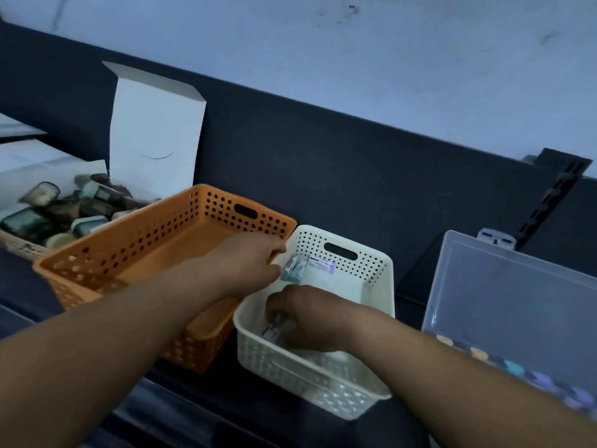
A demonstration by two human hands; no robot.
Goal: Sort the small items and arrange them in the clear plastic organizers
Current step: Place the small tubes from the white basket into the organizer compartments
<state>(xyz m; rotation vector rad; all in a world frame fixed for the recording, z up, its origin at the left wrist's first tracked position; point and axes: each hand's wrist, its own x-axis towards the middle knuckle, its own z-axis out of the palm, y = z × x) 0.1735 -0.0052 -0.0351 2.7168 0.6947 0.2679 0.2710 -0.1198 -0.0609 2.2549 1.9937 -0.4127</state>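
- At the far left of the dark worktop (410,286) sits an open cardboard box (155,130) with its white flap standing up. It is full of little dark tins (64,211), all in a heap.
- Next comes an orange basket (135,240) with round holes in its walls. It touches the white basket (378,305) on its right.
- The left hand (248,263) reaches over the far right corner of the orange basket and into the white basket. Its fingers are curled, and the tips pinch two teal boxes (294,270).
- The teal boxes are small with pale tops. They stand side by side at the far left corner of the white basket.
- Just right of them a purple-label box (321,262) leans on the far wall of the white basket, under the handle hole. No hand touches it.
- The right hand (310,315) is down in the near left part of the white basket, close to the left hand but not touching it. Its fingers curl round a small white box (274,329) with a dark stripe, mostly hidden.
- At the right edge is a clear plastic organizer (517,295) with its lid up. Little round coloured items (513,367) sit in a row inside, in tan, blue and purple.
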